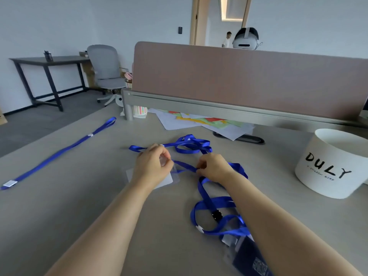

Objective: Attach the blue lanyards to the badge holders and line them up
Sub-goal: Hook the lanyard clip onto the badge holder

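A straightened lanyard (59, 154) lies along the worktop's left edge. At mid-worktop the left hand (153, 164) pinches the top of a clear badge holder (167, 181). Just right of it, the right hand (214, 168) pinches the blue strap (185, 166), which runs across between both closed grips.

both bare forearms reaching forward, left hand (153, 163) fingers curled and pinching, right hand (213, 167) likewise, hands near together
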Demonstrator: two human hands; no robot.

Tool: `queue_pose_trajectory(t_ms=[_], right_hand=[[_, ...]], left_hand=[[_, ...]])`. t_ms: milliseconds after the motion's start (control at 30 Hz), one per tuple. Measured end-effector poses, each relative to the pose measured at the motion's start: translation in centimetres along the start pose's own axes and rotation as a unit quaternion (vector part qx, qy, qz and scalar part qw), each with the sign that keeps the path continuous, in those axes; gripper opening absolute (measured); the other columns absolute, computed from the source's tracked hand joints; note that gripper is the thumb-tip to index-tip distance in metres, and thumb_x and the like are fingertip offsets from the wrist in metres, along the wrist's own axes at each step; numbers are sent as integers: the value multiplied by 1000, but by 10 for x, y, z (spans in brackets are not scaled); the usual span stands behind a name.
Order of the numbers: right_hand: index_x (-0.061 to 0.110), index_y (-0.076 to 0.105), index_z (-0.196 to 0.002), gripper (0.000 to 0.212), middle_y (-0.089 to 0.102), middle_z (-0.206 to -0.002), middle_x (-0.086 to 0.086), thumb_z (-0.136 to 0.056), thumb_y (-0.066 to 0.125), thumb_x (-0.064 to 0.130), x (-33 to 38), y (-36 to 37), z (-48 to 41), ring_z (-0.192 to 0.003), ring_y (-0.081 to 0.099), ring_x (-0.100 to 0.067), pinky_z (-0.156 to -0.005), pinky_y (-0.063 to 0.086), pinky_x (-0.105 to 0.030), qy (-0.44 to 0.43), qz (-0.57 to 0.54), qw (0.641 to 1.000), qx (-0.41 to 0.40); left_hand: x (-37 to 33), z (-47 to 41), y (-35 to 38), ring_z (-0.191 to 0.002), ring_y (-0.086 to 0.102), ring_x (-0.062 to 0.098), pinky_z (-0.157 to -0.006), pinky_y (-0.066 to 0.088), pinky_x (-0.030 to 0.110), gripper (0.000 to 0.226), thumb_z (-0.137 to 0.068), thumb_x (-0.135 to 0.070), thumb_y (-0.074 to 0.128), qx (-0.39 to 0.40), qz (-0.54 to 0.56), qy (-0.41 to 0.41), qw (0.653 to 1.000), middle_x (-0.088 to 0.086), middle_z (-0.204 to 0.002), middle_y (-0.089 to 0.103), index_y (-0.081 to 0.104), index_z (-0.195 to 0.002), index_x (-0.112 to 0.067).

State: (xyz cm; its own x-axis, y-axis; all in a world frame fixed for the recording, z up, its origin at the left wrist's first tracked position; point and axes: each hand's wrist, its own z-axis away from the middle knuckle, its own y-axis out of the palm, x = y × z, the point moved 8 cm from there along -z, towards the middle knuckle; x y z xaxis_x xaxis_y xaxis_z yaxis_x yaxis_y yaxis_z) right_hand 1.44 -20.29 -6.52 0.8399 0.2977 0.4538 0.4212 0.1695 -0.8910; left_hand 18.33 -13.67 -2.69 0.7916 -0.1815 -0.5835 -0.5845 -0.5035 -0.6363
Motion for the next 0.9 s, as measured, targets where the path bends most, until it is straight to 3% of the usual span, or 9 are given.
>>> queue_pose_trajectory(t_ms=[133, 233, 300, 433, 500, 567, 633, 767, 900], right_hand=[[16, 59, -79, 9, 62, -78, 0, -88, 59, 14, 7, -33, 4, -65, 52, -11, -63, 41, -21, -9, -200, 974, -106], [15, 54, -72, 18, 62, -65, 2, -89, 56, 11, 13, -48, 10, -49, 50, -8, -51, 42, -19, -16, -348, 933, -93], [12, 54, -77, 16, 62, -65, -1, -91, 52, 6, 20, -51, 14, -48, 54, -8, -47, 44, -16, -23, -439, 896, -63], [9, 53, -83, 18, 70, -64, -4, -95, 41, 2, 28, -62, 17, -52, 65, -10, -49, 52, -15, -22, -587, 809, -41], [10, 52, -84, 17, 71, -66, -3, -96, 41, 3, 31, -67, 19, -58, 68, -11, -53, 54, -16, -27, -616, 787, -41], [11, 53, -86, 16, 70, -78, -6, -95, 42, 4, 34, -71, 20, -65, 69, -12, -59, 56, -17, -35, -627, 777, -42], [13, 55, -90, 17, 67, -91, -6, -97, 41, 7, 35, -71, 21, -70, 69, -11, -63, 56, -18, -40, -612, 789, -39], [13, 55, -105, 18, 63, -105, -5, -97, 39, 8, 14, -59, 23, -78, 63, -14, -70, 50, -22, -5, -461, 886, -49], [16, 58, -98, 17, 66, -94, 0, -97, 44, 24, 10, -16, 35, -85, 60, -13, -79, 44, -24, -1, -289, 952, 100]], left_hand=[[-10, 4, 6, -56, 44, 16, -57, 37, 28, 20, -87, -24, 58, -4, 13, 13, 1000, -10, -59, 47, 46, -73, -18], [-22, 6, 9, -51, 45, 10, -53, 33, 17, 11, -89, -28, 56, 16, 25, 39, 999, -7, -75, 64, 61, -87, -19], [-26, 10, 20, -71, 56, 16, -60, 35, 9, 25, -88, -33, 58, 84, 71, 21, 994, -7, -101, 68, 63, -109, -21], [-27, 20, 46, -107, 58, 11, -100, 43, 31, 42, -79, -50, 61, 201, 244, -39, 948, -7, -112, 64, 49, -117, -35], [-29, 22, 55, -110, 59, 4, -102, 42, 33, 36, -81, -41, 64, 226, 320, -49, 919, -8, -109, 67, 43, -110, -37], [-29, 17, 55, -98, 65, 10, -96, 45, 32, 27, -85, -25, 63, 209, 332, -51, 918, -8, -91, 72, 46, -104, -36], [-26, 9, 45, -79, 65, 9, -86, 46, 33, 17, -86, -17, 59, 143, 330, -56, 931, -13, -75, 70, 57, -91, -33], [-17, 5, 29, -44, 50, -4, -52, 39, 13, 25, -93, -4, 44, 72, 385, -139, 910, -2, -69, 60, 59, -81, -20], [-8, 1, 29, -34, 44, -1, -37, 29, 11, 28, -95, -1, 36, 62, 482, -229, 843, -4, -54, 58, 55, -78, -13]])
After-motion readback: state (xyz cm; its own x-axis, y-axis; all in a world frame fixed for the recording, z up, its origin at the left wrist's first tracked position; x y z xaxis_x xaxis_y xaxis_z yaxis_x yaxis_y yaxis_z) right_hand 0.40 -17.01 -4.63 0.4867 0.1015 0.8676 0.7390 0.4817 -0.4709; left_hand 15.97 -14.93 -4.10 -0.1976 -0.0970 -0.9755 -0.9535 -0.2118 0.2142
